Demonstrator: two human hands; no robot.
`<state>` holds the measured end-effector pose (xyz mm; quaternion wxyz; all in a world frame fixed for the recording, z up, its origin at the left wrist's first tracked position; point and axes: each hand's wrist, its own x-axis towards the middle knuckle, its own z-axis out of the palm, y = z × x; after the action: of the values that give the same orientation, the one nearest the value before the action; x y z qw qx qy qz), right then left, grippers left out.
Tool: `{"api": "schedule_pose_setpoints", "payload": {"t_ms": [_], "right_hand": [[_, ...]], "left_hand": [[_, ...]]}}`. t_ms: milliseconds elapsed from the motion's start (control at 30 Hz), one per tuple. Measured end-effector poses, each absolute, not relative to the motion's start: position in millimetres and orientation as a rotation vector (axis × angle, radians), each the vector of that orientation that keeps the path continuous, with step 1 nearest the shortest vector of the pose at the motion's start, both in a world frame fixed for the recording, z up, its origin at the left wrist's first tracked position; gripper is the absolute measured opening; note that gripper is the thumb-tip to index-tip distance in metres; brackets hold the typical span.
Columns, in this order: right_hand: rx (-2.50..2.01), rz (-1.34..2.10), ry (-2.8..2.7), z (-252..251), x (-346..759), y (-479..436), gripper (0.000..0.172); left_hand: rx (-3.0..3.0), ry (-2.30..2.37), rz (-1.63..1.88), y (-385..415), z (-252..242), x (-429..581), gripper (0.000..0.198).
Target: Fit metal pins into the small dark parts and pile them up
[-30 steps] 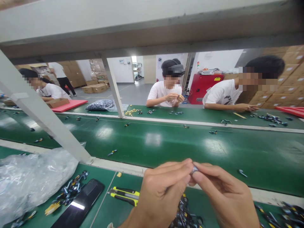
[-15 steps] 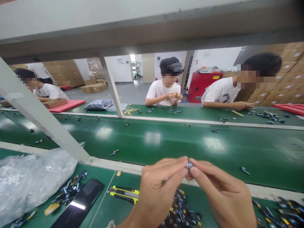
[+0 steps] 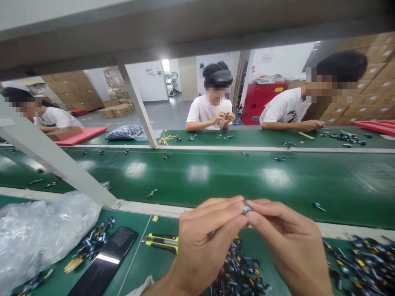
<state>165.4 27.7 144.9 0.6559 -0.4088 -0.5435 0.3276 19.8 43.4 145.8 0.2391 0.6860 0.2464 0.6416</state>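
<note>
**A:** Where are the hands, and what do they have?

**B:** The left hand and the right hand meet near the bottom middle of the frame. Both are almost shut. Their fingertips pinch a small shiny part between them, and most of it is hidden.

**A:** How can they hold it well?

**B:** I think soft, steady pressure from the fingertips is best, so the tiny part won't slip or spin.

**A:** What is close by?

**B:** A heap of dark parts with yellow bits lies right below the hands. Just left of it is a yellow box cutter. Farther left is a flat black phone.
</note>
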Motion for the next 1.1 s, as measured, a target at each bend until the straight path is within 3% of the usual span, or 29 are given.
{"api": "schedule_pose_setpoints", "payload": {"t_ms": [233, 467, 633, 800, 933, 1100], "right_hand": [[-0.913, 0.650, -1.245, 147, 163, 27, 0.024], [-0.917, 0.544, -1.275, 144, 159, 24, 0.024], [-0.896, 0.553, -1.194, 141, 158, 22, 0.020], [-0.890, 0.624, -1.312, 145, 170, 27, 0.022], [-0.852, 0.772, -1.365, 149, 179, 31, 0.018], [-0.816, 0.705, -1.375, 148, 178, 29, 0.022]], "left_hand": [[1.864, 0.639, 1.733, 44, 144, 19, 0.039], [1.696, 0.650, 1.731, 43, 145, 20, 0.031], [1.754, 0.574, 1.727, 45, 147, 18, 0.029], [2.012, 0.520, 1.865, 46, 143, 19, 0.041], [1.909, 0.515, 1.842, 47, 140, 23, 0.040], [1.858, 0.460, 1.814, 47, 144, 23, 0.038]]}}
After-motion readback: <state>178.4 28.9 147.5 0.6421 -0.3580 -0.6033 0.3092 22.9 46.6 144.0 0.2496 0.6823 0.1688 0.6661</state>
